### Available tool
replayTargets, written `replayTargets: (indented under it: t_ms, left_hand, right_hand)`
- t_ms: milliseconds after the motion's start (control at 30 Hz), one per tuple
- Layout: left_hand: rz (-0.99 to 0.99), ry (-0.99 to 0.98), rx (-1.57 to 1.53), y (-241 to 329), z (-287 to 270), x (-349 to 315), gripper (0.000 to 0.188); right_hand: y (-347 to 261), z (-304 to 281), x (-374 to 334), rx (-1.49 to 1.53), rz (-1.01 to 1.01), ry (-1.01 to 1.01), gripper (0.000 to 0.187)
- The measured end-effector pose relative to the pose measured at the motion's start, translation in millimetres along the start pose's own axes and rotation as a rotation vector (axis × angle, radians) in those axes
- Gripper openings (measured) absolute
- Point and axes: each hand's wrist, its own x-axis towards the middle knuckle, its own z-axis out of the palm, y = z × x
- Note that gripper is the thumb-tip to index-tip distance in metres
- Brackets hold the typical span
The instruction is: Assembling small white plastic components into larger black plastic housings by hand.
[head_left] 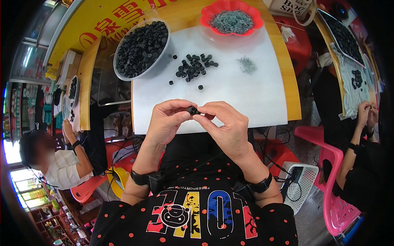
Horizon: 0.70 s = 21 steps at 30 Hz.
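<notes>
A clear bowl (pixel 141 49) of black parts stands at the desk's (pixel 287 82) left rear corner. The left hand (pixel 166 121) has its grip closed on a small black part (pixel 192 110), thumb and fingers pinching its left end. The part sits between both hands, above the near edge of the white mat (pixel 230 88). The right hand (pixel 225 125) meets it from the right, its grip closed on the same part. Behind the hands, a loose pile of black parts (pixel 195 67) lies on the mat. Farther right lies a small heap of metal springs (pixel 246 64). A red tray (pixel 232 17) of springs stands at the rear.
</notes>
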Motion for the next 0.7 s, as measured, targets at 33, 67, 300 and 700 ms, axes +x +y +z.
replayTargets:
  t_ms: [33,67,300,700]
  left_hand:
    - [-0.002,-0.001,0.009,0.0,-0.5,0.0,0.024]
    - [-0.004,-0.003,0.018,0.0,-0.9,0.1,0.024]
    - [-0.004,0.010,0.030,2.0,0.7,-0.7,0.024]
    - [-0.016,0.009,-0.010,-2.7,-1.2,0.6,0.021]
  right_hand:
    - [1.2,0.1,-0.2,-0.007,-0.011,-0.007,0.015]
    - [1.8,0.2,-0.4,-0.014,-0.022,-0.014,0.015]
    - [2.4,2.5,-1.3,-0.018,-0.018,-0.021,0.016]
    - [2.2,2.1,-1.6,-0.042,-0.030,-0.029,0.016]
